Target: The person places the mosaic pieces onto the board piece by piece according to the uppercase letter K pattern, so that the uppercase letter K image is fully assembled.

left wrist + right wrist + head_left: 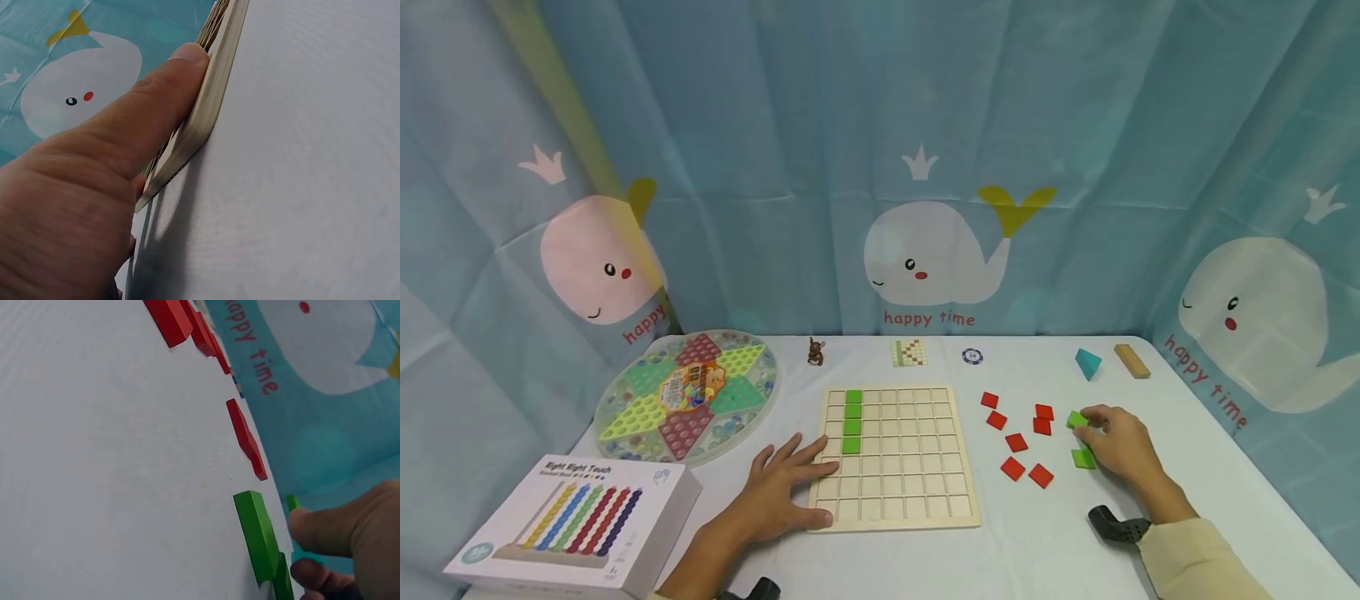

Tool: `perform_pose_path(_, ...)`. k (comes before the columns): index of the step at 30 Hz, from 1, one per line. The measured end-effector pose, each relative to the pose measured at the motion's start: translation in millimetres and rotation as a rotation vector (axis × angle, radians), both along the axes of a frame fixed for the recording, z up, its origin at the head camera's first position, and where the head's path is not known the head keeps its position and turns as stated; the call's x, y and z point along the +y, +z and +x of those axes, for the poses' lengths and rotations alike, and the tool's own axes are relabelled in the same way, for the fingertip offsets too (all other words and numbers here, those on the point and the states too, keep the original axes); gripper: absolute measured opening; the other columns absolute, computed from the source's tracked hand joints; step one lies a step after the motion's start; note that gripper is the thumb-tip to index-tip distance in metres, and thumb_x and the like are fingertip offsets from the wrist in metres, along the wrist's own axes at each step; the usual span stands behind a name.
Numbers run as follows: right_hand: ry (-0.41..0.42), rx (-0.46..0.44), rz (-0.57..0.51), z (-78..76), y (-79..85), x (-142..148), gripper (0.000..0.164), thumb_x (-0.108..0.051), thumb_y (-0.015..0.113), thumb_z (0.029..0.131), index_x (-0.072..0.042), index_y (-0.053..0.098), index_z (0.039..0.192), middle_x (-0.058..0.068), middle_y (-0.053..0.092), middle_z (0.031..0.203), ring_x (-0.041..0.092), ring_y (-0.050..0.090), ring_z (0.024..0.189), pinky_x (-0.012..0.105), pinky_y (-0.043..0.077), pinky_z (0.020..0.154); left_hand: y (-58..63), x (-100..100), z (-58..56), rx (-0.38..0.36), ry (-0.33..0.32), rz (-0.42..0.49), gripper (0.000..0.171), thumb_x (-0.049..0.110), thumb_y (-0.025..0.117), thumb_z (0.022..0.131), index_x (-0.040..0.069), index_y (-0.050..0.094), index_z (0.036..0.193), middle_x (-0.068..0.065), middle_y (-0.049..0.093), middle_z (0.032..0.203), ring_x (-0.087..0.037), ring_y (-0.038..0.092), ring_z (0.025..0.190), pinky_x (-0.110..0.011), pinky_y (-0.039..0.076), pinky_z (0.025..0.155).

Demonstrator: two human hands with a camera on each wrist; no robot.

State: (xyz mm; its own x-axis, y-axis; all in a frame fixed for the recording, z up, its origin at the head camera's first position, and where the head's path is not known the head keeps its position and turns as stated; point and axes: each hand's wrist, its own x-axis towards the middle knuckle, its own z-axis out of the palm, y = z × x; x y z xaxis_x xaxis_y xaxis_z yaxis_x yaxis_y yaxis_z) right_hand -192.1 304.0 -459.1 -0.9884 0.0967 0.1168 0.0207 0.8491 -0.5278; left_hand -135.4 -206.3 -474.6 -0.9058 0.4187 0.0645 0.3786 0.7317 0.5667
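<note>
Head view: left hand (pixel 778 490) spread on left edge of board (pixel 895 463) — right hand (pixel 1118 442), right of board, pinching a green tile (pixel 1076 419).

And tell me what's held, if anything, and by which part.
The right hand pinches a green square tile by its right side. The left hand holds nothing, only resting on the pale wooden grid board's left edge.
</note>
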Motion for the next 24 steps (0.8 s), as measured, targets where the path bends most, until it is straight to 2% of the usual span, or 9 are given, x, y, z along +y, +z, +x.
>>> perform_pose_path(6,0.004,0.058,-0.031,5.0,8.3,-2.1,0.034,-0.012,0.066,0.09,0.006,0.06,0.119,0.014,0.061,0.093,0.034,0.052,0.088,0.044,0.046,0.069,-0.2,-0.8,0.5,0.001,0.001,-0.006,0.074,0.066,0.073,0.067,0.025,0.065,0.129,0.0,0.037,0.151,-0.039,0.017,0.141,-0.063,0.001,0.105)
perform_pose_path(9,0.018,0.095,-0.034,8.2,12.7,-4.2,0.035,-0.014,0.067,0.09,0.004,0.062,0.119,0.013,0.061,0.093,0.036,0.053,0.091,0.044,0.046,0.07,-0.1,-1.5,0.3,0.007,-0.002,0.001,0.074,0.064,0.074,0.068,0.024,0.065,0.129,-0.001,0.038,0.151,-0.039,0.017,0.141,-0.063,0.001,0.105)
perform_pose_path(12,0.034,0.16,-0.015,7.1,9.3,-3.4,0.036,-0.02,0.069,0.09,0.0,0.064,0.119,0.011,0.063,0.093,0.035,0.053,0.094,0.046,0.047,0.071,0.3,-1.6,0.3,0.018,-0.006,0.007,0.074,0.063,0.074,0.068,0.023,0.065,0.129,-0.002,0.038,0.151,-0.04,0.018,0.141,-0.064,0.002,0.104)
perform_pose_path(16,0.076,0.278,0.021,-1.6,-3.7,1.8,0.037,-0.03,0.071,0.089,-0.005,0.067,0.116,0.004,0.064,0.09,0.026,0.053,0.087,0.04,0.045,0.067,0.3,-1.3,0.2,0.019,-0.005,0.013,0.073,0.063,0.075,0.068,0.023,0.065,0.128,-0.003,0.039,0.15,-0.041,0.018,0.141,-0.064,0.001,0.104)
perform_pose_path(18,0.117,0.321,-0.012,-0.4,-1.1,-2.0,0.036,-0.03,0.072,0.088,-0.005,0.068,0.114,0.003,0.064,0.089,0.024,0.052,0.083,0.037,0.043,0.065,-0.1,-1.2,0.2,0.018,-0.004,0.014,0.073,0.064,0.075,0.068,0.023,0.065,0.128,-0.002,0.039,0.15,-0.04,0.018,0.141,-0.064,0.001,0.104)
perform_pose_path(21,0.169,0.355,-0.085,12.6,20.3,-20.1,0.034,-0.024,0.074,0.086,-0.003,0.069,0.113,0.006,0.065,0.09,0.025,0.053,0.081,0.038,0.042,0.067,-0.6,-0.9,-0.1,0.013,-0.001,0.014,0.073,0.064,0.074,0.068,0.023,0.065,0.128,-0.002,0.038,0.151,-0.04,0.018,0.141,-0.064,0.0,0.105)
perform_pose_path(24,0.188,0.376,-0.13,26.4,40.3,-39.4,0.031,-0.018,0.075,0.084,-0.003,0.069,0.111,0.006,0.066,0.09,0.024,0.054,0.083,0.04,0.042,0.067,-0.7,-0.5,0.0,0.011,-0.002,0.014,0.073,0.064,0.074,0.068,0.023,0.066,0.128,-0.001,0.038,0.151,-0.04,0.017,0.141,-0.064,0.0,0.105)
